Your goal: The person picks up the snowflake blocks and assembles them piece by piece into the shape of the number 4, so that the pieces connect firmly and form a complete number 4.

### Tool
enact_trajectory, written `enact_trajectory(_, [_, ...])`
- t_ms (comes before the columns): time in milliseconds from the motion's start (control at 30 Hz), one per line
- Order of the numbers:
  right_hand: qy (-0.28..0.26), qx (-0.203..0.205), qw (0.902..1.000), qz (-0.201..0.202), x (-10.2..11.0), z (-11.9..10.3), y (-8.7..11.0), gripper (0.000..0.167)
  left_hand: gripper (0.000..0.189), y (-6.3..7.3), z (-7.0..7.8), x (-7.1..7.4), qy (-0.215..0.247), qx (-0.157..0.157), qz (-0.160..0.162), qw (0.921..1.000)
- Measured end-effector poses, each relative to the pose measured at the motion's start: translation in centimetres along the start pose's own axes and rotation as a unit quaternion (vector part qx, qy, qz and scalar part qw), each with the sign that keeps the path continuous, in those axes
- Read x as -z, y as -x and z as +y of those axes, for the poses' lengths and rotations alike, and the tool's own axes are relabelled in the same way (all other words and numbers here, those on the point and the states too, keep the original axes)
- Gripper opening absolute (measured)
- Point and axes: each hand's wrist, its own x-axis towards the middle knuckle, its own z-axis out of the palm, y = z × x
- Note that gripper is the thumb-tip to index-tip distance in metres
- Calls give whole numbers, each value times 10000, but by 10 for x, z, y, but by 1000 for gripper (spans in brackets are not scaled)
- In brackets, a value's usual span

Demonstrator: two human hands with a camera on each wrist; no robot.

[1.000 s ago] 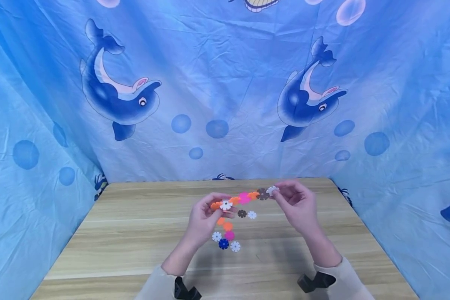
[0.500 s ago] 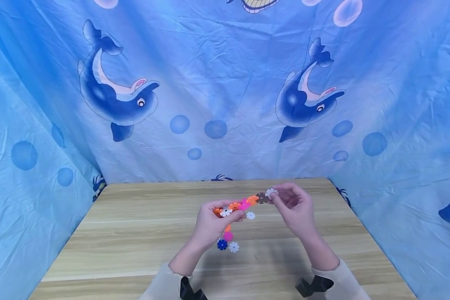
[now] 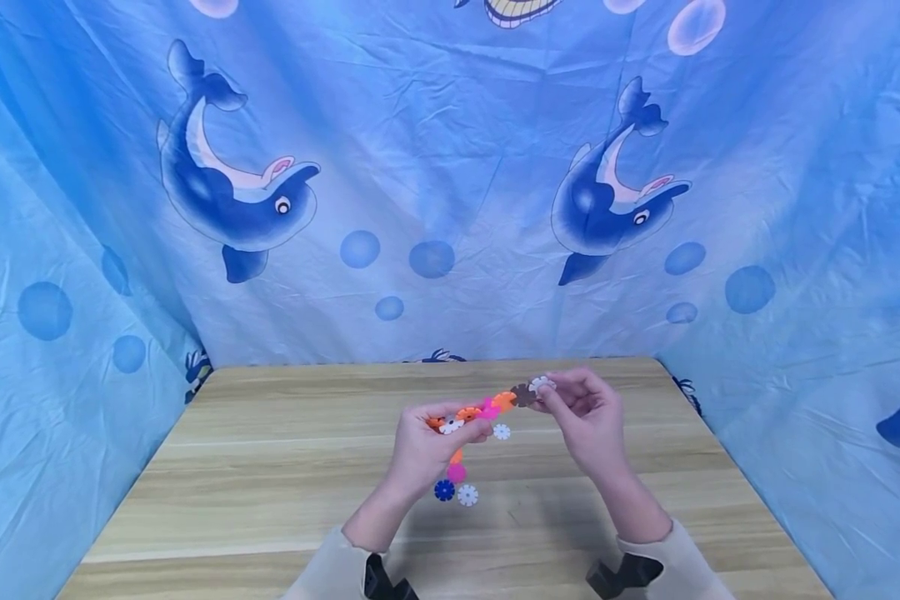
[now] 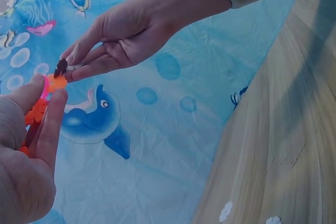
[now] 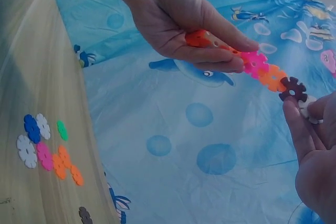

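Both hands hold a chain of notched flower-shaped plastic discs above the table. My left hand (image 3: 429,450) grips its left part between thumb and fingers, around orange discs (image 3: 468,412) and a white one (image 3: 451,426). Beyond the left fingertips run a pink disc (image 5: 255,63), an orange disc (image 5: 273,78) and a brown disc (image 5: 293,89). At the far end, my right hand (image 3: 592,421) pinches a white disc (image 3: 542,384) that joins the brown one. The left palm and fingers hide some of the chain.
Loose discs lie on the wooden table (image 3: 270,467) below the hands: a blue one (image 5: 32,128), white ones (image 5: 27,151), a pink one (image 5: 44,156), several orange ones (image 5: 63,156), a green one (image 5: 62,129) and a brown one (image 5: 84,215). A blue dolphin-print cloth (image 3: 450,167) hangs around the table.
My left hand has moved right and slightly down, its thumb now farther along the chain and covering more of it. The right hand has shifted slightly left, still pinching the end disc.
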Motion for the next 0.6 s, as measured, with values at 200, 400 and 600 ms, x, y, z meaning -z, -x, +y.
enact_trajectory(200, [-126, -168, 9998, -64, 2, 0, 0, 27, 32, 0, 0, 2, -14, 77, -33, 10000])
enact_trajectory(400, [-142, -192, 9987, -452, 6, -2, -1, 31, 31, 0, 1, 6, -178, 71, -121, 9997])
enact_trajectory(600, [-220, -221, 9976, -621, 7, -3, -1, 34, 25, -2, 3, 11, -325, -305, -258, 9987])
